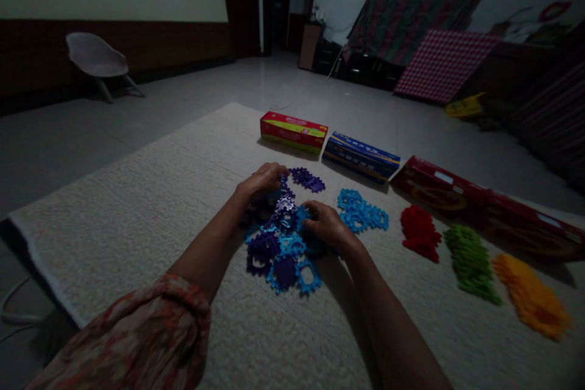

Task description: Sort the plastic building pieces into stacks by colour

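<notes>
A mixed heap of purple and light blue toothed plastic building pieces (286, 271) lies on the mat in front of me. My left hand (264, 181) is bent over the heap's far left side, fingers curled down among purple pieces; what lies under the fingertips is hidden. On the heap's right side, my right hand (326, 222) has its fingers closed at a light blue toothed piece (302, 217). Just beyond the hands is a small group of purple pieces (308, 179). A group of light blue pieces (363, 212) lies right of my right hand.
Red (420, 233), green (473, 263) and orange (532, 295) piles lie to the right on the cream mat (150, 183). Behind them stand a red-yellow box (294, 133), a blue box (361, 157) and dark red boxes (484, 204). A small chair (97, 58) stands far left.
</notes>
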A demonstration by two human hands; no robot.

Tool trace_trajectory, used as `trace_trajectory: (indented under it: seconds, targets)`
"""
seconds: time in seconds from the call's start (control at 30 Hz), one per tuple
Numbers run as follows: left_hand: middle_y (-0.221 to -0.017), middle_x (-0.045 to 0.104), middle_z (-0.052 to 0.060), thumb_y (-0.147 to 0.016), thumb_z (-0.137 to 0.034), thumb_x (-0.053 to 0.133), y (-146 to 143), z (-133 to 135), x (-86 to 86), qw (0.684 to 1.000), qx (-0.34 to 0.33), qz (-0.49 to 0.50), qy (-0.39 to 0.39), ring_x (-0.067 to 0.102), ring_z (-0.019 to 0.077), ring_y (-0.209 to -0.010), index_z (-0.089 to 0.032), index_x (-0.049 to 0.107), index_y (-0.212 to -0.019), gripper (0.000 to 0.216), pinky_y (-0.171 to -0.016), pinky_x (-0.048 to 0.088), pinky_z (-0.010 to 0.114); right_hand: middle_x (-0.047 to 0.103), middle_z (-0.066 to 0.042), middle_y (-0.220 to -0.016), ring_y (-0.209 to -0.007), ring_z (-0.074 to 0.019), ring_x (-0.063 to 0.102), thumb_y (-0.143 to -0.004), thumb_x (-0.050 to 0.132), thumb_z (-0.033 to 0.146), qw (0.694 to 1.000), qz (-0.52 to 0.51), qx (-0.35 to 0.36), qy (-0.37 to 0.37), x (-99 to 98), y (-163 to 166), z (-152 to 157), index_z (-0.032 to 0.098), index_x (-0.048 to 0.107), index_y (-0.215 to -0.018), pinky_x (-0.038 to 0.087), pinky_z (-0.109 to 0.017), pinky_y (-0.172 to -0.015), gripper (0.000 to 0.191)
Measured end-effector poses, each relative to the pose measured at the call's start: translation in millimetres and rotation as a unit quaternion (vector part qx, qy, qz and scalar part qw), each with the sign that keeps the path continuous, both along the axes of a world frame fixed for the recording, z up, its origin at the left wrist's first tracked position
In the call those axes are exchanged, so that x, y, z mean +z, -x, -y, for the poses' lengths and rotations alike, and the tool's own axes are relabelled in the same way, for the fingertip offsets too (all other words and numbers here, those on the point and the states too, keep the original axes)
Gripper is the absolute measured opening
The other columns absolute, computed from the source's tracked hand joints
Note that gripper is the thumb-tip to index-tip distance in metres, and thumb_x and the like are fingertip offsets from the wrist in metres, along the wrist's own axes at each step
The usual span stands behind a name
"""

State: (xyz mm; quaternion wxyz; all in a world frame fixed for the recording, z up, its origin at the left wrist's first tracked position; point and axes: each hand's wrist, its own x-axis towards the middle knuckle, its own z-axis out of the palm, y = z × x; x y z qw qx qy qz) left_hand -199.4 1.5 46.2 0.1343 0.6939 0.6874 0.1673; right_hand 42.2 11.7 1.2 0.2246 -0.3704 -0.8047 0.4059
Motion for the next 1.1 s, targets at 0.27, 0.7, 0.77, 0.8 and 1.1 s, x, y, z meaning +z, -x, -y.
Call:
trace_trajectory:
  seconds: [0.27,0.7,0.77,0.8,1.1]
  targets:
    - [-0.099,0.079,0.002,-0.074,-0.013,0.061,-46,-20,-8.0,0.977,0.001,0.21,-0.036,0.07,0.0165,-0.09,-0.02,0.079,-0.101,0.034,-0.085,0.055,0.026,0.072,0.0,-0.086,-0.071,-0.0189,0.064,-0.062,0.073,0.032,0.956,-0.197,-0.106,0.188,17.4,-22,-23,0.023,0.068,-0.106,0.053,-0.032,-0.066,0.046]
    - [-0.096,0.079,0.004,-0.08,-0.017,0.056,-55,-17,-6.5,0.967,0.05,0.249,-0.038,0.07,0.0173,-0.087,-0.019,0.081,-0.101,0.033,-0.08,0.056,0.026,0.066,0.002,-0.072,-0.063,-0.0147,0.058,-0.06,0.078,0.042,0.941,-0.214,-0.136,0.225,10.5,-7,-18,0.021,0.065,-0.08,0.049,-0.027,-0.059,0.031]
    - [-0.097,0.079,0.003,-0.078,-0.016,0.056,-44,-20,-3.7,0.969,0.08,0.217,-0.084,0.071,0.0183,-0.094,-0.02,0.081,-0.096,0.032,-0.086,0.055,0.026,0.065,0.003,-0.069,-0.064,-0.0152,0.059,-0.064,0.076,0.046,0.946,-0.199,-0.113,0.23,7.8,-2,-15,0.021,0.064,-0.078,0.05,-0.028,-0.059,0.031]
    - [-0.096,0.079,0.003,-0.078,-0.017,0.056,-40,-21,-3.3,0.967,0.087,0.223,-0.089,0.071,0.0185,-0.093,-0.019,0.081,-0.097,0.032,-0.085,0.055,0.026,0.065,0.002,-0.07,-0.065,-0.0154,0.06,-0.066,0.075,0.048,0.948,-0.197,-0.103,0.23,7.2,0,-13,0.021,0.065,-0.078,0.05,-0.028,-0.06,0.032]
    - [-0.089,0.077,0.006,-0.076,-0.025,0.064,-62,-18,-7.6,0.913,0.058,0.404,-0.02,0.065,0.0135,-0.072,-0.011,0.079,-0.104,0.034,-0.068,0.052,0.023,0.069,0.0,-0.079,-0.071,-0.0171,0.063,-0.07,0.072,0.05,0.942,-0.238,-0.142,0.188,10.4,2,-13,0.021,0.069,-0.089,0.054,-0.031,-0.067,0.035]
